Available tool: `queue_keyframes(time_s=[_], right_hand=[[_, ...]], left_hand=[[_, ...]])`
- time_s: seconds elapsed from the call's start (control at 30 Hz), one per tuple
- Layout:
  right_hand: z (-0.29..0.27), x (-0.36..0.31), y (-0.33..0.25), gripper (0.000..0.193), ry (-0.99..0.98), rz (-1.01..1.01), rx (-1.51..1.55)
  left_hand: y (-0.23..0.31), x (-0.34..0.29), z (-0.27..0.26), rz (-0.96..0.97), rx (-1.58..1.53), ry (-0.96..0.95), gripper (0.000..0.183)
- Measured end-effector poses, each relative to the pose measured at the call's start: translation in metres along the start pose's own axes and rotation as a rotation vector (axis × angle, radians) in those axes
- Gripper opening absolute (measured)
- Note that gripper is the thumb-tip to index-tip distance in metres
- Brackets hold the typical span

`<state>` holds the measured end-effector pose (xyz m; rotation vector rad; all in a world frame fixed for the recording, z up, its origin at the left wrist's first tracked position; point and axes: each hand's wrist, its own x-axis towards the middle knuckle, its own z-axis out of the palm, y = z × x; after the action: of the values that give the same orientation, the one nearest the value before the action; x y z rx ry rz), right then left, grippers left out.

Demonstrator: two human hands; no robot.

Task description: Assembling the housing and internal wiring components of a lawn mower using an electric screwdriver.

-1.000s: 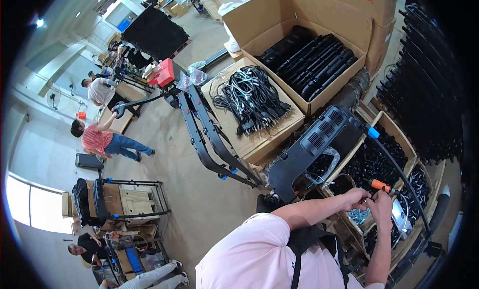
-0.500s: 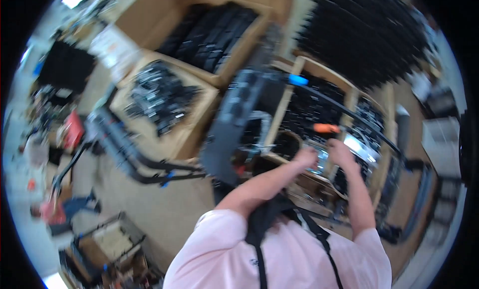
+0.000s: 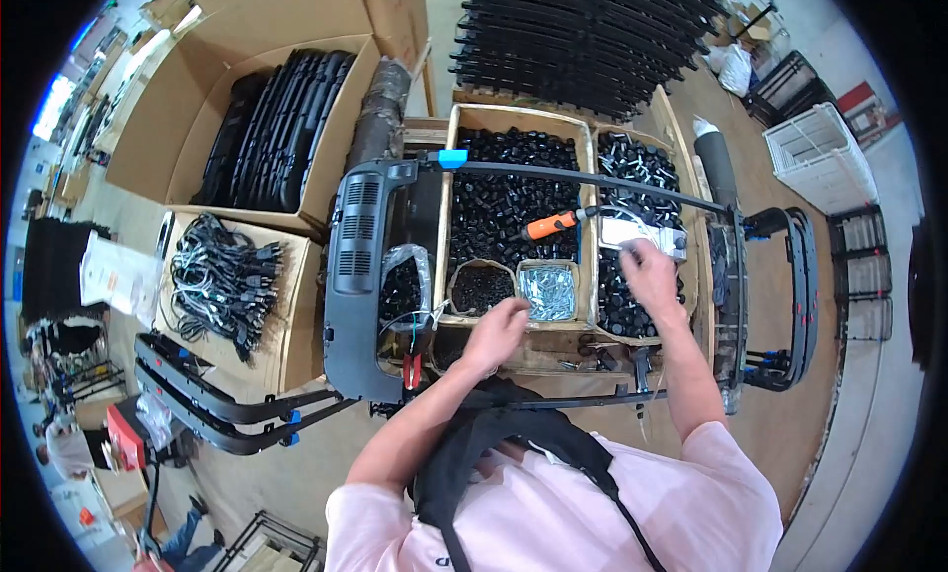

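My left hand (image 3: 500,333) has its fingers drawn together beside a small carton of silvery screws (image 3: 547,291); anything pinched in them is too small to make out. A round-edged box of small dark screws (image 3: 482,287) lies just left of it. Over the right-hand bin, my right hand (image 3: 649,278) is closed, fingers bent at the edge of a white box-like device (image 3: 668,240); whatever they hold is hidden. Under this hand are round black caps (image 3: 622,311). An orange-handled power screwdriver (image 3: 553,224) rests on the black plastic parts (image 3: 513,177) in the middle bin.
A grey-black frame with a vented panel (image 3: 357,236) spans the bins. Bundled cables (image 3: 225,286) lie on a carton at left, below a large box of curved black panels (image 3: 281,127). Black bars (image 3: 583,39) are stacked behind. Curved black frames (image 3: 785,295) stand at right.
The view has turned and steadied. My hands, close together over the screw carton before, are now apart: the left nearer my body, the right over the right-hand bin.
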<state>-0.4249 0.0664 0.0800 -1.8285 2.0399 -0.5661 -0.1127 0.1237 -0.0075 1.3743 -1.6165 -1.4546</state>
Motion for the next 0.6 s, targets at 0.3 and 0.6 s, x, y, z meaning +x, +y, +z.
queue_keyframes(time_s=[0.3,0.6], right_hand=[[0.095,0.072,-0.027,0.032,-0.106,-0.611,-0.178],[0.181,0.183,0.088,0.05,-0.429,-0.51,-0.715]], left_hand=[[0.015,-0.091,-0.042,-0.101,0.117,0.133,0.025],[0.0,-0.168,-0.069,0.337,0.365,0.185,0.021]])
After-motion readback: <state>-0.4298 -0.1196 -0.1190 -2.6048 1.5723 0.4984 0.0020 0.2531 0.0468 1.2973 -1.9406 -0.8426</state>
